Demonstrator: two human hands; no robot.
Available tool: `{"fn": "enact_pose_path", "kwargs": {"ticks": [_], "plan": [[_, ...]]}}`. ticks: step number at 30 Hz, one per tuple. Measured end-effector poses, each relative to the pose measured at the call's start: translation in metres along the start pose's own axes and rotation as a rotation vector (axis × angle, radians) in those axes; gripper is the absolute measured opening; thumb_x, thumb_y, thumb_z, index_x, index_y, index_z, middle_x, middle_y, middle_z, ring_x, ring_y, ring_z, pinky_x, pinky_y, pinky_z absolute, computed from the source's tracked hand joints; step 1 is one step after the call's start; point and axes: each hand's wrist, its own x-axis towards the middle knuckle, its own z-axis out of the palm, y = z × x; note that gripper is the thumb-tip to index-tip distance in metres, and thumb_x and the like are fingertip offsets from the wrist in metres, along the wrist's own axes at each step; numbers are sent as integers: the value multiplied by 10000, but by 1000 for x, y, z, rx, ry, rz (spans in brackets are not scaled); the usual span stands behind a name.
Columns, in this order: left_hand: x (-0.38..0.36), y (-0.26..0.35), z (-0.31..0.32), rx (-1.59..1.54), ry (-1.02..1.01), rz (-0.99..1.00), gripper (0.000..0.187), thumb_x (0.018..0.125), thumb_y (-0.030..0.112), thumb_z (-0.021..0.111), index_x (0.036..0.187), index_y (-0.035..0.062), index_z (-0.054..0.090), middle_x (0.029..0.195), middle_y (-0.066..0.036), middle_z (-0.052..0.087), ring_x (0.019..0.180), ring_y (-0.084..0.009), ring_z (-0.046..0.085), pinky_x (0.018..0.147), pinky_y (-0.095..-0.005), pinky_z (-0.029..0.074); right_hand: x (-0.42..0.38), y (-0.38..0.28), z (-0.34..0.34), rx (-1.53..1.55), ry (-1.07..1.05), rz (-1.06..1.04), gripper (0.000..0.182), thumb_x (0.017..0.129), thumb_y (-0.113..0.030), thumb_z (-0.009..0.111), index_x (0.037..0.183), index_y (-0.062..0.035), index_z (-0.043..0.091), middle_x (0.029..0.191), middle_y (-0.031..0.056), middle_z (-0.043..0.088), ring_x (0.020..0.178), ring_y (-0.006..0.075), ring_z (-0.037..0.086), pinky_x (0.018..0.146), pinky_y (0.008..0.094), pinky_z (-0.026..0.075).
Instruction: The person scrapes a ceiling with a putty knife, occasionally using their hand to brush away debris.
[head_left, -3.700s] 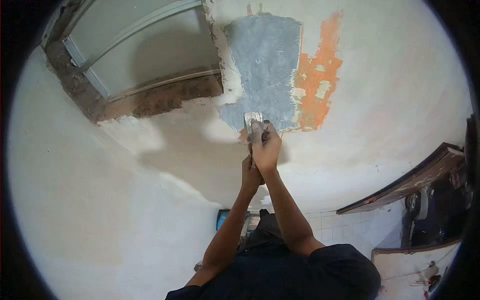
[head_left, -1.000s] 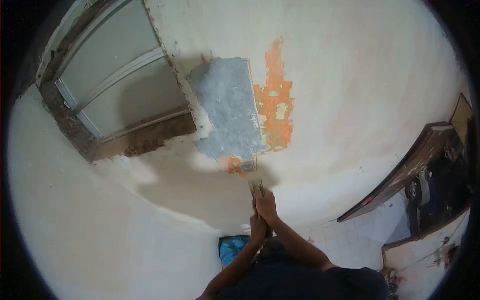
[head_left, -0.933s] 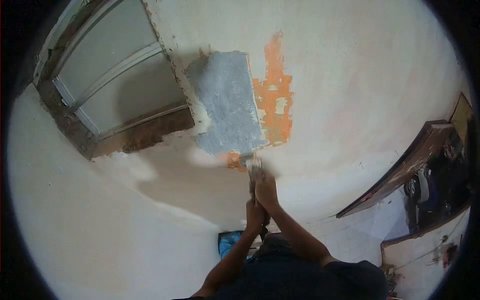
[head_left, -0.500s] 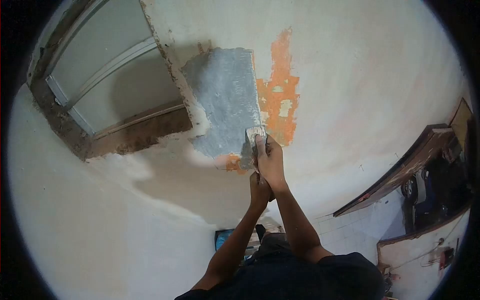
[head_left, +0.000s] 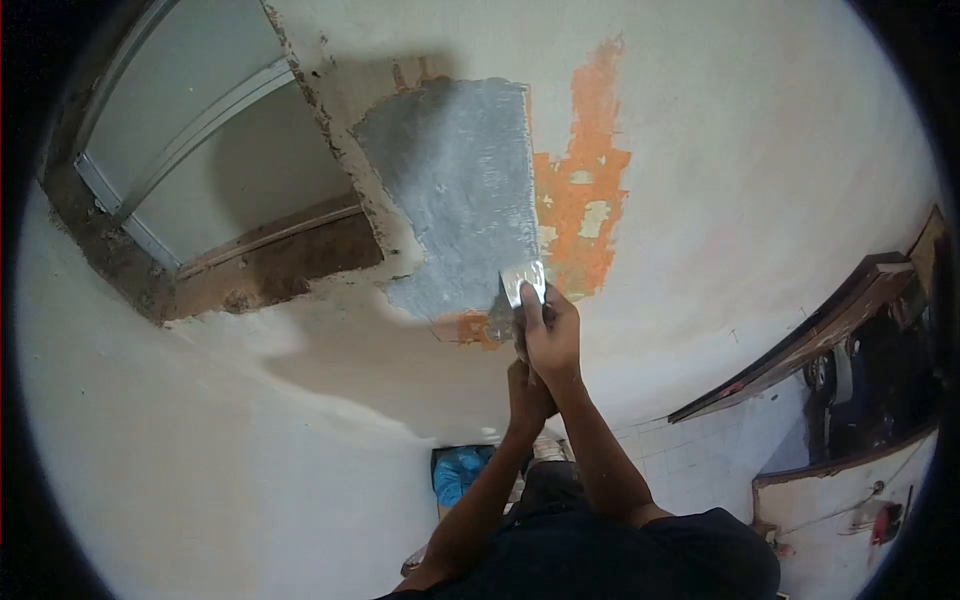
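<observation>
Wall [head_left: 750, 150], right hand [head_left: 554, 335] gripping scraper [head_left: 520, 274]

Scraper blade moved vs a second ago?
Yes, the scraper blade moved up the wall: it was below the grey patch, now overlaps its lower right corner.

A room under renovation, probably in a house: grey patch [head_left: 455, 190] on the plastered wall [head_left: 740, 150], rough-edged window [head_left: 220, 145], tiled floor [head_left: 690, 448], vehicle [head_left: 843, 375] beyond the doorway.
</observation>
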Motion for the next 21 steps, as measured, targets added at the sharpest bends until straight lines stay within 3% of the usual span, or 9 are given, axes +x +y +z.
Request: {"fn": "enact_pose_path", "kwargs": {"ticks": [4,7,9,13,15,16,18,19,21], "plan": [[-3,6,-2,-98,-20,-228,416,941,380,432,877,-12,554,756,-75,570,652,-124,547,509,-271,429,4,11,-3,6,4,-17,250,952,-231,470,799,-37,503,507,-35,398,384,40,357,323,216,254],[23,43,1,-9,19,225,439,942,409,426,992,-18,512,909,-108,575,751,-132,564,558,-244,450,25,-41,16,-45,-22,-121,289,951,-235,465,732,-46,482,506,-24,398,385,50,363,327,224,262],[35,59,4,-318,101,-58,282,910,186,456,979,-73,543,846,-146,628,785,-203,592,678,-337,460,29,-55,21,7,-51,-126,299,950,-237,464,719,-48,479,506,-20,399,387,53,366,328,226,266],[20,-33,3,-57,162,54,288,917,178,429,1015,-88,477,791,-151,627,698,-204,586,614,-342,459,21,-8,6,-277,78,-378,355,945,-281,471,679,-46,480,501,-4,418,377,72,382,332,240,287],[-27,-24,-1,-115,63,-207,499,940,353,376,808,-109,511,546,-111,545,468,-181,490,423,-373,378,-16,51,-17,-214,30,61,354,916,-275,505,674,-17,518,514,24,471,375,118,433,346,299,351],[-52,-34,-3,7,92,-561,522,941,363,391,762,-105,538,551,-107,532,484,-140,479,420,-348,366,-42,76,-35,-629,0,208,439,897,-358,473,737,36,584,565,179,557,587,256,609,541,384,459],[-94,-68,-6,-168,166,-759,491,940,348,406,831,-106,557,593,-122,545,509,-126,490,427,-315,362,-83,174,-62,-508,42,480,445,862,-384,505,811,51,581,664,235,589,660,341,627,603,452,474],[-111,-95,-11,83,83,-306,519,942,372,405,841,-115,553,588,-114,544,503,-139,506,429,-316,373,-97,139,-50,-471,34,538,386,871,-330,503,866,49,576,747,250,604,671,349,626,598,451,473],[-95,-85,-18,147,68,-219,530,941,390,411,831,-108,554,575,-97,540,495,-136,502,427,-311,371,-85,113,-34,-438,34,248,324,891,-292,495,828,21,552,660,154,570,554,239,567,498,357,440]]}}
